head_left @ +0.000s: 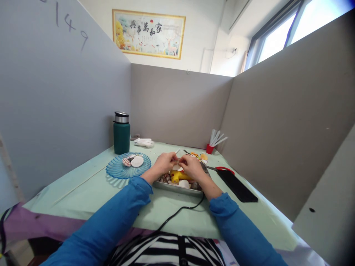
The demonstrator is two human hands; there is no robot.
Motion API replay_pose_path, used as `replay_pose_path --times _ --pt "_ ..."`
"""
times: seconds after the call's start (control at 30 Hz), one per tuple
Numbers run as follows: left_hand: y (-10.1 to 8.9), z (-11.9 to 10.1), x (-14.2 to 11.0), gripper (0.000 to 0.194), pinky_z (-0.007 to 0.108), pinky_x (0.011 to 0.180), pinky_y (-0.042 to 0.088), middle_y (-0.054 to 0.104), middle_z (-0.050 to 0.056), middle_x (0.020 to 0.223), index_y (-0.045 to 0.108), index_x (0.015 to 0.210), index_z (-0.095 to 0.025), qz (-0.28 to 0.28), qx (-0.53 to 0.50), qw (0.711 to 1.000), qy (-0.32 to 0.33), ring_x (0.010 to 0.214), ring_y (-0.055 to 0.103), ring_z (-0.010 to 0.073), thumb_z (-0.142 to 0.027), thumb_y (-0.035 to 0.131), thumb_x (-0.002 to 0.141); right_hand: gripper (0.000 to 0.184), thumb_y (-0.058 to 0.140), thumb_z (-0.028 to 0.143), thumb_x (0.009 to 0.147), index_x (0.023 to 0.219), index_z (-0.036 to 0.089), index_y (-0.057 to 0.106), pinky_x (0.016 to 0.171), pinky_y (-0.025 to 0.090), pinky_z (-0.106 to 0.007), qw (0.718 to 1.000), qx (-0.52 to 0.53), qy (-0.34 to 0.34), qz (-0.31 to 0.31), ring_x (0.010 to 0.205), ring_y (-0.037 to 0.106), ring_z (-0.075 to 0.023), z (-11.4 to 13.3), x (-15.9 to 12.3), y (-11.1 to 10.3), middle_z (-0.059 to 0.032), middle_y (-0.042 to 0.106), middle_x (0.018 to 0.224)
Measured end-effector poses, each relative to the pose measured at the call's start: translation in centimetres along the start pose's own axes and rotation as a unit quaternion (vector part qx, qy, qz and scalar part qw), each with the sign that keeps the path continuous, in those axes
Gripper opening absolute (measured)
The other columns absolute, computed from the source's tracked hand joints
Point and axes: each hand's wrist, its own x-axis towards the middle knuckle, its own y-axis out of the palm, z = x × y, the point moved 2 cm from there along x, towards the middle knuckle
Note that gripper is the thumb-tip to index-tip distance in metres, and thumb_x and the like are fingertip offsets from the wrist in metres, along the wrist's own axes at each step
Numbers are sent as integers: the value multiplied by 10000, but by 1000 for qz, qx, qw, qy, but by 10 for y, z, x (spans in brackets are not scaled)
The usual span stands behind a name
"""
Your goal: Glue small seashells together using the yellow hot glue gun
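My left hand [165, 162] and my right hand [191, 165] meet above a metal tray [177, 189], both with fingers pinched together. A pale, shell-like piece [178, 168] shows just beneath the fingertips; what exactly each hand grips is too small to make out. Inside the tray lies a yellow tool [177, 176] that looks like a hot glue gun, partly covered by my hands. Around it are small brownish shells or stones [165, 178] and a white shell [184, 183]. A black cord [180, 210] runs from near the tray's front right corner toward my body.
To the left, a blue glass plate [113, 169] holds several shells, with a green bottle [121, 137] behind it. On the right lie red-handled scissors [226, 169] and a black flat object [238, 186]. A red cup [210, 149] of white sticks stands farther back. Grey partitions enclose the table.
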Motion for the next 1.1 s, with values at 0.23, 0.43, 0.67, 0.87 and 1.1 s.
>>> replay_pose_path --times 0.23,0.43,0.67,0.87,1.1 --pt "0 -1 0 159 221 631 402 696 16 794 670 859 -185 1 8 1000 -3 714 598 145 -212 552 755 78 583 173 772 769 186 660 611 335 -235 1000 -5 -8 -2 678 542 -132 -1 0 0 -16 661 759" --pt "1 -2 -1 185 222 674 425 705 18 844 667 910 -198 -3 8 1000 -8 745 608 142 -213 541 775 78 586 200 784 782 187 662 630 347 -245 1000 -12 -7 -12 714 559 -149 -1 0 0 -26 672 779" --pt "-1 -4 0 194 224 674 432 705 23 859 656 943 -196 -21 -17 1000 -6 730 604 134 -240 547 790 90 575 239 817 820 186 647 621 363 -236 1000 14 10 -23 714 575 -145 0 0 -2 -32 682 807" --pt "-2 -6 -2 234 229 681 433 707 25 865 667 982 -207 -21 -3 1000 -4 716 601 136 -231 543 785 99 568 242 827 842 188 650 630 371 -242 1000 17 13 -19 717 585 -148 -1 -1 -1 -35 686 813" --pt "0 -3 -1 219 222 668 424 705 25 823 700 922 -199 -15 4 1000 -12 705 592 134 -224 540 775 108 570 217 815 858 186 664 643 371 -248 1000 4 13 -16 732 583 -152 0 -1 -2 -40 688 837"
